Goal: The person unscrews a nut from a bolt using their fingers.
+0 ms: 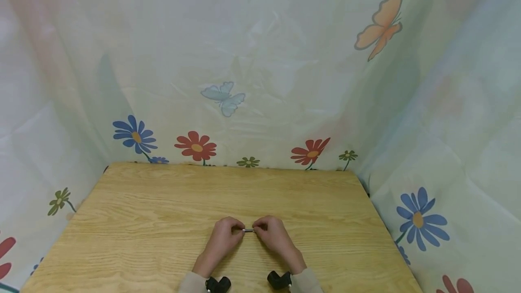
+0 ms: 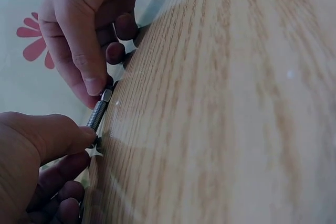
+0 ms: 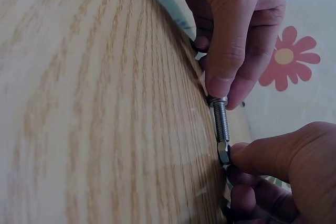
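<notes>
A small silver threaded bolt (image 1: pixel 248 230) lies level between my two hands, just above the wooden table. My left hand (image 1: pixel 223 237) pinches its head end between thumb and index finger. At the other end sits a hex nut (image 3: pixel 224 152), which my right hand (image 1: pixel 273 235) holds with thumb and fingertips. Bare thread (image 2: pixel 96 115) shows between the two grips in the left wrist view. The bolt's head (image 3: pixel 218 100) is partly covered by the left fingertips in the right wrist view. How far the nut sits on the thread, I cannot tell.
The wood-grain table (image 1: pixel 163 202) extends around both hands. Behind it and at its sides hangs a pale curtain (image 1: pixel 264 58) printed with flowers and butterflies. Black wrist devices (image 1: pixel 218 285) sit by both sleeves at the near edge of the head view.
</notes>
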`<action>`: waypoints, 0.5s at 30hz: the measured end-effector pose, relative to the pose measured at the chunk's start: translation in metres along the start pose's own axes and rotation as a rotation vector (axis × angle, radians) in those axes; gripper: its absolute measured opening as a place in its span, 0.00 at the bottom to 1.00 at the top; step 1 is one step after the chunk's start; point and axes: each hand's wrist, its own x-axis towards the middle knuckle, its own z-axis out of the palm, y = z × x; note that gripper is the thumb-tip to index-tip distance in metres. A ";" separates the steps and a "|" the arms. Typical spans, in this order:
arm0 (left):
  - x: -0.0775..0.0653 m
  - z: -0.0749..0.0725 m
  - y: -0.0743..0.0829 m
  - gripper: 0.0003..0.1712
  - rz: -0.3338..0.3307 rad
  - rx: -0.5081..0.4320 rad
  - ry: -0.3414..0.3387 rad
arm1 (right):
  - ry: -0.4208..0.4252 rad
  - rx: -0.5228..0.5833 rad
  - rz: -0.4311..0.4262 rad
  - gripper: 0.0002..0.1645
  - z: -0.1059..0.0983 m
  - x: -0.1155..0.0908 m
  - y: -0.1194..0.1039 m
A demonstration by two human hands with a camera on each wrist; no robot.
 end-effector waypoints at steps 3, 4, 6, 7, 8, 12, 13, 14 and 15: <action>0.001 0.000 -0.001 0.05 0.006 0.000 -0.002 | 0.003 0.012 0.001 0.05 -0.001 0.000 0.000; 0.001 0.000 -0.001 0.05 0.004 -0.003 -0.005 | 0.001 0.019 0.008 0.05 -0.001 0.000 0.000; 0.002 -0.001 -0.001 0.05 0.006 -0.008 -0.011 | -0.006 0.034 0.023 0.06 -0.002 0.000 -0.001; 0.002 -0.001 -0.001 0.06 0.009 -0.011 -0.014 | -0.009 0.038 0.028 0.06 -0.002 0.000 -0.001; 0.002 -0.001 -0.001 0.06 0.008 -0.013 -0.018 | -0.014 0.042 0.031 0.07 -0.002 0.000 -0.001; 0.002 -0.001 0.000 0.07 0.008 -0.018 -0.027 | -0.018 0.060 0.054 0.08 -0.003 -0.001 -0.003; 0.002 -0.002 0.000 0.07 0.007 -0.017 -0.028 | -0.018 0.065 0.056 0.08 -0.004 -0.001 -0.003; 0.002 -0.002 0.000 0.08 0.001 -0.018 -0.030 | -0.017 0.070 0.058 0.08 -0.004 -0.001 -0.003; 0.001 -0.003 0.000 0.08 -0.003 -0.017 -0.031 | -0.018 0.079 0.064 0.08 -0.005 -0.001 -0.003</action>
